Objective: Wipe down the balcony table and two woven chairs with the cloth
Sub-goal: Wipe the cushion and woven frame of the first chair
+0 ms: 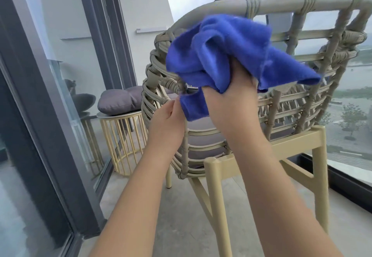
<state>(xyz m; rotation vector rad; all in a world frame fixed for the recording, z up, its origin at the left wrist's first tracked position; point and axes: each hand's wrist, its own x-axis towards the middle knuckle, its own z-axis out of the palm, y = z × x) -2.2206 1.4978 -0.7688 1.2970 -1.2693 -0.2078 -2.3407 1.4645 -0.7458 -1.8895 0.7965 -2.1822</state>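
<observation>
A woven chair [302,103] with a beige rope back and yellow legs stands right in front of me, its back toward me. My right hand [231,103] grips a bunched blue cloth [219,55] held up against the chair's curved back rail. My left hand [169,119] pinches the cloth's lower corner beside the chair's left edge. Beyond the chair, a small round table [122,135] with yellow slatted sides stands at the left, with a grey cushion [118,100] lying on top of it. A grey seat cushion shows through the chair's weave.
A dark-framed glass sliding door [40,115] runs along the left. A glass balustrade [350,135] with a dark base closes the right side, close to the chair's leg. Grey tiled floor [181,226] lies under me.
</observation>
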